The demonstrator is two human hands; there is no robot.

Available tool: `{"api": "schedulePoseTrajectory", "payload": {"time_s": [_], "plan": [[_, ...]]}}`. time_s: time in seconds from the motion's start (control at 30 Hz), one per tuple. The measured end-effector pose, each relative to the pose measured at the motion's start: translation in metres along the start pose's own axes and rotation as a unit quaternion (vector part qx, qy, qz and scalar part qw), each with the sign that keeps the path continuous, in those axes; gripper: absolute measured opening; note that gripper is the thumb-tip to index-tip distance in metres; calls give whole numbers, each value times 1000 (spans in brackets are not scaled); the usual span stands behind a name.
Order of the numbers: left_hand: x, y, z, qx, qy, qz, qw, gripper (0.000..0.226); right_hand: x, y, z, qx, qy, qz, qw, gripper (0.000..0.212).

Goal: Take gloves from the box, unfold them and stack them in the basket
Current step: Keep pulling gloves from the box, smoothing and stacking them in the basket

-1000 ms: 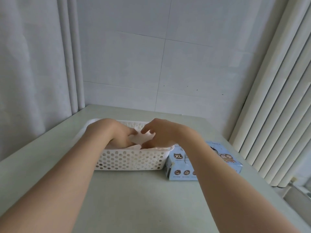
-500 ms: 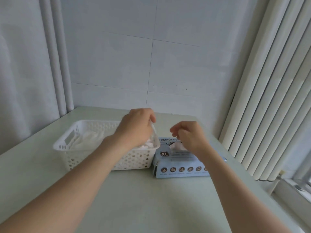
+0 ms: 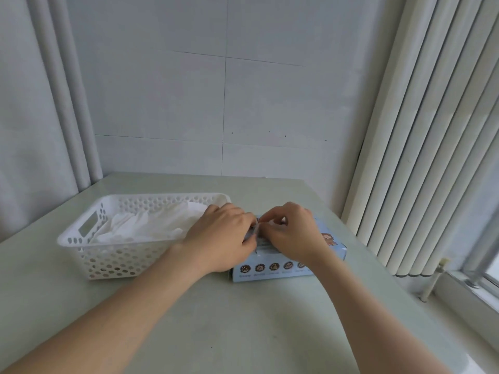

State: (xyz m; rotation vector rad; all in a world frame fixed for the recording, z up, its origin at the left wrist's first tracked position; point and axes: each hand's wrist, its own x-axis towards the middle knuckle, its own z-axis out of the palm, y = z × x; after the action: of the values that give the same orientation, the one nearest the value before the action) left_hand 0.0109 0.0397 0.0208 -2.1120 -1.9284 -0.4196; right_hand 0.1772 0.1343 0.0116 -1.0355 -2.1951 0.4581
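Head view: L hand (image 3: pixel 224 238) & R hand (image 3: pixel 294 233) sit knuckles-up on top of the box (image 3: pixel 272 268), covering its opening and most of the lid. Fingertips of both are tucked under and mostly hidden. A thin pale strip (image 3: pixel 255 234) shows btwn them, too small to say if it's a glove edge. Fingers on both are curled, but whether either one really pinches anything can't be told. L hand also blocks the basket's (image 3: pixel 118 255) right end and the box's left corner, so whether the two touch can't be seen; they're at least just beside each other. Box print is blurred: a row of round icons on the front, a cartoon figure on the top right. Both forearms are cut off at the bottom edge. Gloves (image 3: pixel 151 225) lie in a loose white heap inside the basket. Vs 0.5 s ago: both hands were up in the air, L over the basket's right end, R over the box; now both are down on the box. Vs 1 s ago: both were inside the basket. Basket & box sit on a pale green table (image 3: pixel 243 319) pushed against a white panelled wall (image 3: pixel 189 103), w/ a grey curtain (image 3: pixel 27 130) on the left and vertical blinds (image 3: pixel 432 130) on the right.
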Motion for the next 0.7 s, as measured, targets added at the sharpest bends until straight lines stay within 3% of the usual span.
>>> {"api": "schedulePoseTrajectory", "payload": {"time_s": [0.33,0.53,0.7], "plan": [[0,1,-5,-73,8,-33,997,19,0,-2,-3,112,126,-40,985,16],[5,0,-6,-207,79,-71,972,18,2,1,4,88,106,-48,989,28],[5,-2,-1,-205,150,-70,965,13,3,5,7,29,128,-73,989,39]]}}
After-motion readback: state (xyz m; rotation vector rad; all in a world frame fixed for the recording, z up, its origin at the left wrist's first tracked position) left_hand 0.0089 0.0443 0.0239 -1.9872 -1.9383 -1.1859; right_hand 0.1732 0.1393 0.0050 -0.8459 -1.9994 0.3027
